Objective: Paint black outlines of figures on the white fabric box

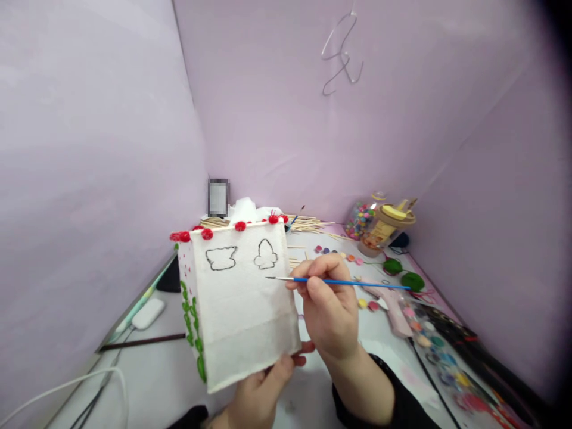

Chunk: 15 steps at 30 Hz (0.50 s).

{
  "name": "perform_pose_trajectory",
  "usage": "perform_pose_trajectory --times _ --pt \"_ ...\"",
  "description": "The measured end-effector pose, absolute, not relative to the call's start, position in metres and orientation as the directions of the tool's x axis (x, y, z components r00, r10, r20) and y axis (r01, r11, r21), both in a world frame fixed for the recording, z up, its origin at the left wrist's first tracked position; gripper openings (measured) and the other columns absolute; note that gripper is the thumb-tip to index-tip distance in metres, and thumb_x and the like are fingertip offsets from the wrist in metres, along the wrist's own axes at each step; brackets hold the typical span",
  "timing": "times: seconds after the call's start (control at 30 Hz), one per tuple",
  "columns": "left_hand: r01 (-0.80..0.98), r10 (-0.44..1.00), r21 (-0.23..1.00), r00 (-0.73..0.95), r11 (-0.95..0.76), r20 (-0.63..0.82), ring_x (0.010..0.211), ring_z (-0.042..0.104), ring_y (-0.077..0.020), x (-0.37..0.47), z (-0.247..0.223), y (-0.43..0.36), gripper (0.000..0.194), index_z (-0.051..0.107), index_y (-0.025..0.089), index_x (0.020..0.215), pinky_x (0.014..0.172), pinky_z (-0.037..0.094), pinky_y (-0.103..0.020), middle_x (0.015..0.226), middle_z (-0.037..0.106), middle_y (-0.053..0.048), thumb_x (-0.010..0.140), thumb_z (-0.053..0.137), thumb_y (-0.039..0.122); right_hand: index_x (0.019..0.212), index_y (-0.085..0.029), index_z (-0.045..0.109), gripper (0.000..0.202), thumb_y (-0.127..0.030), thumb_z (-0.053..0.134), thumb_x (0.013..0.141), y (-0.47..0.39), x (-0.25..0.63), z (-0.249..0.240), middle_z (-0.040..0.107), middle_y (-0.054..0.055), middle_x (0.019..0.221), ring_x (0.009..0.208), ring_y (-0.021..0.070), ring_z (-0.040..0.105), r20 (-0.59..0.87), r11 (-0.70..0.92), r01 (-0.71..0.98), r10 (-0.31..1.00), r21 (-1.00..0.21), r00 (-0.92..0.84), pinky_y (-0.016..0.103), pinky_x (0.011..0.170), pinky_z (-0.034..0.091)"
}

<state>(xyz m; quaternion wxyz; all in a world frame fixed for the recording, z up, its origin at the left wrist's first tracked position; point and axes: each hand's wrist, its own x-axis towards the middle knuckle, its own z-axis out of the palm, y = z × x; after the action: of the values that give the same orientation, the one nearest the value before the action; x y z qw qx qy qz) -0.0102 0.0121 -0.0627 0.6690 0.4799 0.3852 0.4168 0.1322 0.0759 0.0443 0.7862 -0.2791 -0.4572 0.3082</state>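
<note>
A white fabric-covered box (248,316) is held up and slightly tilted in front of me. Red pompoms line its top edge, and green leaf shapes with small red dots run down its left side. Two black outlines, one like a butterfly, are drawn near the top of its front face. My left hand (263,387) grips the box at its lower right corner, thumb on the front. Between the thumb and fingers of my right hand (330,304) is a thin blue paintbrush (348,282). The brush's dark tip points left, in front of the face below the outlines.
Paint pots (435,341) stand in a strip at the right, beside a pink glue gun (393,310). Green yarn balls (412,281), a lidded cup (379,232) and a jar of colourful pompoms (358,219) stand farther back. A white charger (148,314) with cables lies left.
</note>
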Motion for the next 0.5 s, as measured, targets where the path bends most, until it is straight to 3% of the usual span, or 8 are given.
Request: perform_pose_trajectory --times 0.5 --pt "-0.26 0.908 0.946 0.414 0.192 -0.07 0.115 0.082 -0.0262 -0.008 -0.059 0.011 0.041 0.089 0.032 0.117 0.101 0.065 -0.029 0.123 0.088 -0.006 0.099 0.07 0.064 0.078 -0.023 0.06 0.013 -0.013 0.067 0.074 0.092 0.14 0.038 0.062 -0.004 0.066 0.056 0.0118 0.055 0.501 0.581 -0.338 0.812 -0.741 0.299 0.022 0.05 0.039"
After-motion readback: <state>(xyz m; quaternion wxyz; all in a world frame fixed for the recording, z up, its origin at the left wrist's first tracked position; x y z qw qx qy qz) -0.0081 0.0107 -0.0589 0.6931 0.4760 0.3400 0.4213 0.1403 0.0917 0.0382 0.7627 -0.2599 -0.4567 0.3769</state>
